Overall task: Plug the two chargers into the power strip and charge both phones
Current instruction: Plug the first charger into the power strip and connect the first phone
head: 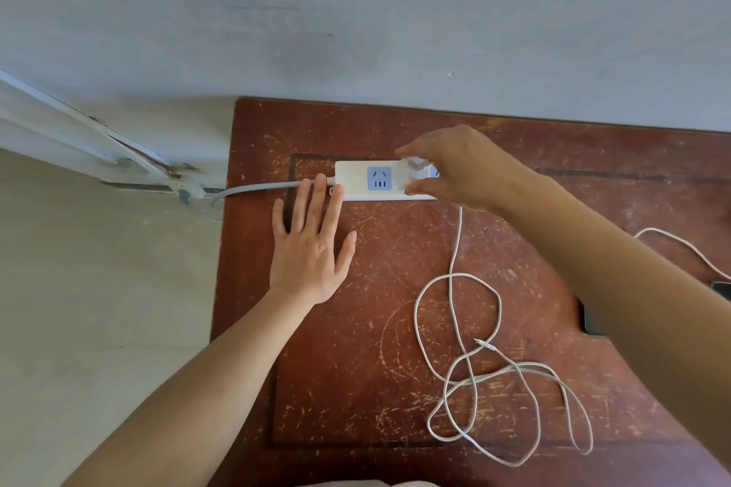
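A white power strip with blue sockets lies near the back of a worn red-brown table. My right hand is shut on a white charger block, held at the strip's middle socket. Its white cable hangs from the hand and lies in loose loops on the table. My left hand rests flat and open on the table, fingertips touching the strip's left end by its grey cord. A dark phone shows at the right edge; another dark phone is mostly hidden under my right forearm.
A second white cable curves near the right edge. The table stands against a grey wall. Left of the table is pale floor with white pipes and a fitting.
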Demonstrator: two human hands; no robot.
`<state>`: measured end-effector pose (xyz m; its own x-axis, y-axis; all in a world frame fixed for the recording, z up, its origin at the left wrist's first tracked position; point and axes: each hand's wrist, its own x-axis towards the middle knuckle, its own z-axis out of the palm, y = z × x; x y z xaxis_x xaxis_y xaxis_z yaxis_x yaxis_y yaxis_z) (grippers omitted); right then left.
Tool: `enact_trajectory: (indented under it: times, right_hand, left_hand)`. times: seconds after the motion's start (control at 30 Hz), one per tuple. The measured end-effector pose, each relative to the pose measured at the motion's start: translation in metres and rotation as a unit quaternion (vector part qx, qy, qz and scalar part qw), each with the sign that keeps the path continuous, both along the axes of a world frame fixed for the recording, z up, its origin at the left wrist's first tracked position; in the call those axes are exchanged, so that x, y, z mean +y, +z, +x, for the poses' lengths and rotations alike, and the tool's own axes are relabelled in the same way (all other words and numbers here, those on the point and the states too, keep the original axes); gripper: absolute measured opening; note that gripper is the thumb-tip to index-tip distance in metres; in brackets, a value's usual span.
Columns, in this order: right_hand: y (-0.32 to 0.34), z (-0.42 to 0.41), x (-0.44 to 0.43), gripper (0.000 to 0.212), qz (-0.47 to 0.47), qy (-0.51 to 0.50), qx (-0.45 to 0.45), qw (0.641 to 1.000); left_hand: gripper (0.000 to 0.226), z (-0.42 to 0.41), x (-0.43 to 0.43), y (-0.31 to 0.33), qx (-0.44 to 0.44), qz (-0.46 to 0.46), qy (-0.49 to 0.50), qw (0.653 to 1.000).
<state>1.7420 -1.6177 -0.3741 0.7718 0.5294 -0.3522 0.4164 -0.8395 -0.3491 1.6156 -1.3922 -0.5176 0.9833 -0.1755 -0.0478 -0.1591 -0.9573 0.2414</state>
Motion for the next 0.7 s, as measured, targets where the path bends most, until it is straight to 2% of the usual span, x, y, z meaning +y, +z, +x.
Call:
enact_trajectory:
  times: [0.1, 0.43, 0.5, 0.6, 0.7]
  right_hand:
    - [-0.005, 0.002, 0.011, 0.049, -0.030, 0.041, -0.008, 0.999]
    - [-0.006, 0.000, 0.023, 0.047, -0.117, 0.042, 0.009, 0.992]
    - [-0.005, -0.005, 0.026, 0.048, -0.125, 0.039, -0.012, 0.991]
    - [-0.003, -0.025, 0.022, 0.066, -0.116, 0.020, -0.055, 0.991]
    - [-0.004, -0.059, 0.008, 0.076, -0.081, -0.033, -0.162, 0.983]
  left_hand:
    - [0.071, 0.000, 0.000, 0.000, 0.000, -0.005, 0.000, 1.000]
    - [0.069, 0.001, -0.001, 0.005, 0.009, -0.008, 0.002, 1.000]
    - [0.069, 0.002, -0.001, 0.010, 0.024, 0.003, -0.004, 1.000]
    - [0.070, 0.003, -0.004, 0.020, 0.065, 0.028, -0.006, 0.997]
    - [0.077, 0.007, -0.010, 0.035, 0.114, 0.032, 0.009, 0.993]
